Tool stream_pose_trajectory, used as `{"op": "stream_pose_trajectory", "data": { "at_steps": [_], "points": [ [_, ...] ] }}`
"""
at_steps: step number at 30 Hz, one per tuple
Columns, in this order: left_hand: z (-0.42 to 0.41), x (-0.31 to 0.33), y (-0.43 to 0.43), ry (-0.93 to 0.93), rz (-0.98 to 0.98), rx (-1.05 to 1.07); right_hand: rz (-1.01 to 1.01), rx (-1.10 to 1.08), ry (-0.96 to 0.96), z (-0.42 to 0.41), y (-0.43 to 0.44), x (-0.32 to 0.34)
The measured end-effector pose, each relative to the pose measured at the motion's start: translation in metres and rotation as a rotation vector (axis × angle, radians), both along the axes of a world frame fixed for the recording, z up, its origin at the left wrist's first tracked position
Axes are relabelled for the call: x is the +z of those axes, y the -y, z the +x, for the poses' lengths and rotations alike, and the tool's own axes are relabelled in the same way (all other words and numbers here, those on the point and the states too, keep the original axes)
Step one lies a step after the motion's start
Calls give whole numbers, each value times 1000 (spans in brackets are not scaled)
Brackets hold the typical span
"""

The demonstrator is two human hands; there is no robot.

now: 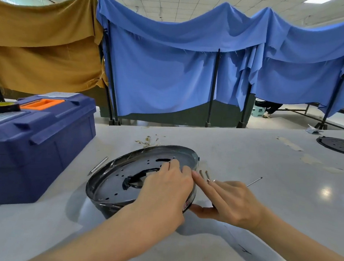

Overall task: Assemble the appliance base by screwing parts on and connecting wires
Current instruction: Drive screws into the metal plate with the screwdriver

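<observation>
The appliance base [123, 180], a round dark metal pan with a perforated inner plate and a curved slot, sits tilted on the white table [244, 196]. My left hand [167, 187] reaches over it, fingertips bent down onto the plate near the far right rim; anything under them is hidden. My right hand [227, 199] lies against the base's right side, fingers straight and thumb under the rim. Small screws [203, 173] show just beyond my right fingertips. A thin metal rod [254, 182] lies to their right.
A blue toolbox [34, 141] with an orange handle stands at the left, a tape roll [1, 107] on its lid. A slim tool [98, 165] lies left of the base. Small wire pieces [148, 141] lie behind it. A second dark base [339, 145] sits far right.
</observation>
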State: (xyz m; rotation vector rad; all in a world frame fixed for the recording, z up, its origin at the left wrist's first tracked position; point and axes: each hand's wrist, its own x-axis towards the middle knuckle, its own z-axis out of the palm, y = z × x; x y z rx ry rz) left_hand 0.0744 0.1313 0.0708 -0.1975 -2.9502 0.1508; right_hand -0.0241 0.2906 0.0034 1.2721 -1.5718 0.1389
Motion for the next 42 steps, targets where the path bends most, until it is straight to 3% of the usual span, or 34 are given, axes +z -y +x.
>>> {"op": "stream_pose_trajectory", "data": {
  "at_steps": [4, 10, 15, 22, 32, 42],
  "points": [
    [0, -5, 6, 26, 80, -95, 12, -11, 25, 2, -3, -1],
    [-13, 10, 33, 409, 349, -322, 79, -23, 72, 2, -7, -14],
    [-35, 5, 43, 455, 472, -360, 92, -23, 55, 1, -9, -21],
    [-53, -19, 44, 278, 590, -385, 149, -17, 60, -1, -9, -23],
    [-66, -28, 49, 328, 600, -400, 269, -84, 218, 2, -9, -23],
    [-70, -39, 51, 328, 614, -393, 203, -24, 246, -1, -8, -27]
  ]
}}
